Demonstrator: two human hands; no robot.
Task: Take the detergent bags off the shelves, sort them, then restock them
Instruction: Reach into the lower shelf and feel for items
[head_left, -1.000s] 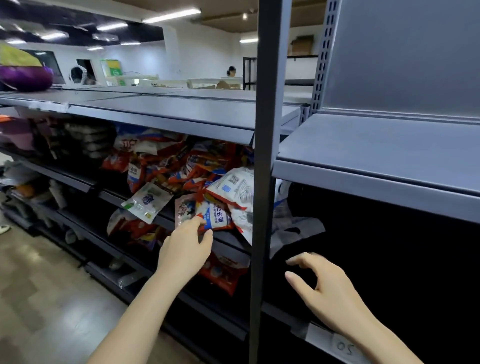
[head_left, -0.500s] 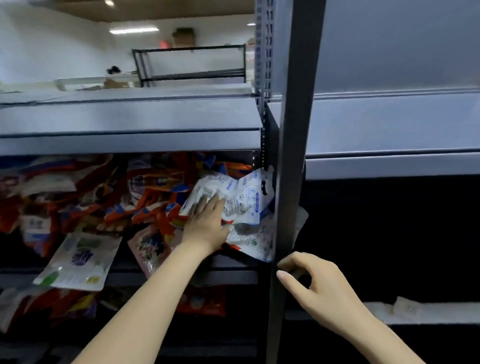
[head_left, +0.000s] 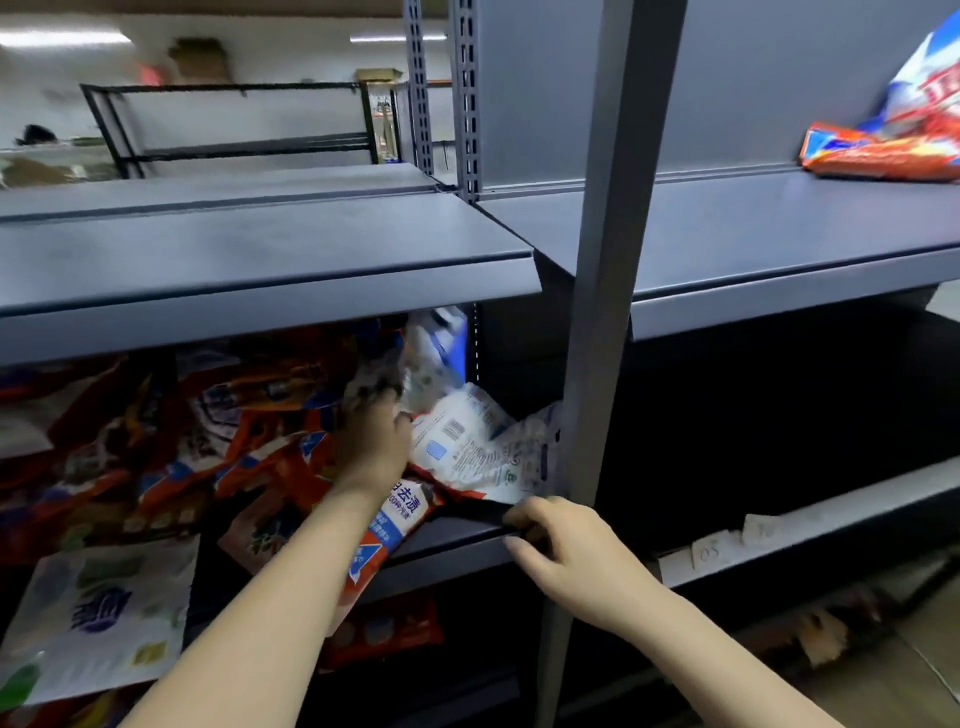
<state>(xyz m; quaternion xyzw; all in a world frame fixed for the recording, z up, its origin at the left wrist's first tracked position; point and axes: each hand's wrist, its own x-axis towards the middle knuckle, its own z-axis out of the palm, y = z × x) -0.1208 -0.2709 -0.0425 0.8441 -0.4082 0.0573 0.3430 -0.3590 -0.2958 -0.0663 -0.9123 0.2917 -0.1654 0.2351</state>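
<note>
Red and orange detergent bags (head_left: 249, 447) lie heaped on the middle shelf (head_left: 457, 540), left of the grey upright post (head_left: 608, 260). White detergent bags (head_left: 467, 441) lie at the heap's right end, against the post. My left hand (head_left: 371, 441) reaches into the heap just left of the white bags. Its fingers curl into a blurred bag (head_left: 371, 384) at the top of the pile. My right hand (head_left: 561, 545) grips the middle shelf's front edge beside the post. One red bag with a blue label (head_left: 397, 519) hangs over that edge under my left forearm.
A white bag (head_left: 98, 613) leans at the lower left and a red one (head_left: 384, 634) lies on the shelf below. The upper shelves (head_left: 260, 260) are bare except for an orange and blue bag (head_left: 883, 150) at the top right. Paper tags (head_left: 717, 545) line the dark right bay's edge.
My left hand has moved off the white bag, up and left into the heap, and curled its fingers. My right hand has closed on the shelf edge. The view has swung right.
</note>
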